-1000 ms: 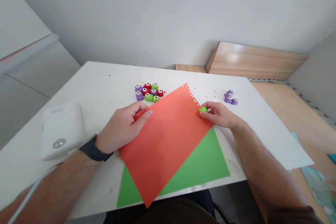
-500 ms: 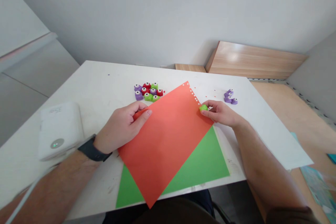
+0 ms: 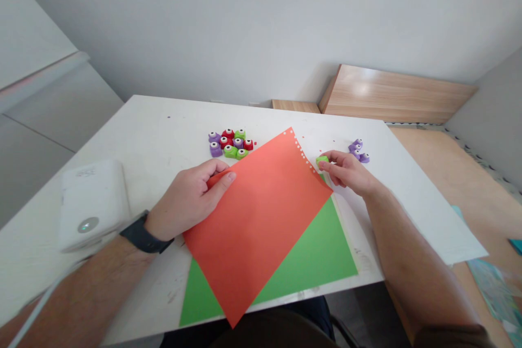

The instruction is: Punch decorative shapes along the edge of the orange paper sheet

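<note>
A smooth, flat sheet of bright green paper lies on the white surface near its front edge, where the finish is scuffed with grey marks. Over it, turned at an angle, is a rectangular sheet of matte orange-red paper, its lowest corner reaching past the surface's edge. The left hand grips this sheet's left edge, thumb on top and the other fingers curled beneath, bending the paper slightly; a dark, smooth band circles the wrist. Left of that arm sits a white, glossy box with rounded corners and a round grey button.

The right hand pinches a small, rounded lime-green plastic punch between thumb and fingers, just beside the orange-red sheet's upper right edge. A line of tiny pale holes runs along that edge.

Farther back stands a tight cluster of purple, red and green plastic punches with round white tops bearing dark marks. A smaller purple group sits beyond the right hand. Behind rise a plain pale wall and a wood-grained panel.
</note>
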The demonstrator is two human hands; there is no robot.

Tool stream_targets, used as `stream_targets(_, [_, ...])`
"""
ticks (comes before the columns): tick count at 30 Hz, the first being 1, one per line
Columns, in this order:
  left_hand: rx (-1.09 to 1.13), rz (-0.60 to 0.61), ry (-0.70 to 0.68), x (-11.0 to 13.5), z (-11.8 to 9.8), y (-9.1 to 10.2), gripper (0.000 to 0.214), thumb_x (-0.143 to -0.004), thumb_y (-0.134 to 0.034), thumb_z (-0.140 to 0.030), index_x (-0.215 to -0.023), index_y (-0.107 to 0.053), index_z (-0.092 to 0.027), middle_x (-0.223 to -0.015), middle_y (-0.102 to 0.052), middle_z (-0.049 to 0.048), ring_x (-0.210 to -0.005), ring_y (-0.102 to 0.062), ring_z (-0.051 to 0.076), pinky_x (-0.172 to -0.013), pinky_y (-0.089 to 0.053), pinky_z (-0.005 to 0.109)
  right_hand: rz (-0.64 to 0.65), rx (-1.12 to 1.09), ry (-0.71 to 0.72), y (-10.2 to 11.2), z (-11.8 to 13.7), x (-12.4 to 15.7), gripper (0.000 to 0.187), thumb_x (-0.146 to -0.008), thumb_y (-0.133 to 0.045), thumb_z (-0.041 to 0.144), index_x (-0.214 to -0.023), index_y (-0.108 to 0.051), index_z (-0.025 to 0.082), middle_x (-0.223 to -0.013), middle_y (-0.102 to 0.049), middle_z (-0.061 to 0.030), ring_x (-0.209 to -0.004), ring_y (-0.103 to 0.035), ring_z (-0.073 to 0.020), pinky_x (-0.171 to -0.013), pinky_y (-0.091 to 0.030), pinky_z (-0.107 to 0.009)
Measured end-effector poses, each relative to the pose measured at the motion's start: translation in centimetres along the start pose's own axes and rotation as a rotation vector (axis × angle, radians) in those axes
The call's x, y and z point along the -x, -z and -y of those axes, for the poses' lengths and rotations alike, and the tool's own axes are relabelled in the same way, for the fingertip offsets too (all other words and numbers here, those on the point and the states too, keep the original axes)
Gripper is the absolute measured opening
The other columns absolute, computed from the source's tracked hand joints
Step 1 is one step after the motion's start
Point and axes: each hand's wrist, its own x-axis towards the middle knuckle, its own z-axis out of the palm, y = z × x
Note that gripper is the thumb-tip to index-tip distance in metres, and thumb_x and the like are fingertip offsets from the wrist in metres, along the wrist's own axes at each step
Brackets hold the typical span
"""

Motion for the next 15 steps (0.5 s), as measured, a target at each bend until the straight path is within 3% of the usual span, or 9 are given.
stream_targets(15, [0.037, 0.038, 0.004, 0.04, -0.05, -0.04, 0.031, -0.106, -0.056, -0.053, -0.101, -0.068, -0.025, -0.086, -0.072, -0.0051, -0.073, -0.063, 0.015, -0.07, -0.045, 0.027, -0.161, -0.068, -0.046, 0.88, -0.9, -0.65, 0.052, -0.088, -0.073, 0.071, -0.098, -0.067, 0.02, -0.053, -0.054, 0.0044, -0.041, -0.036, -0.0093, -0.041, -0.023, -0.026])
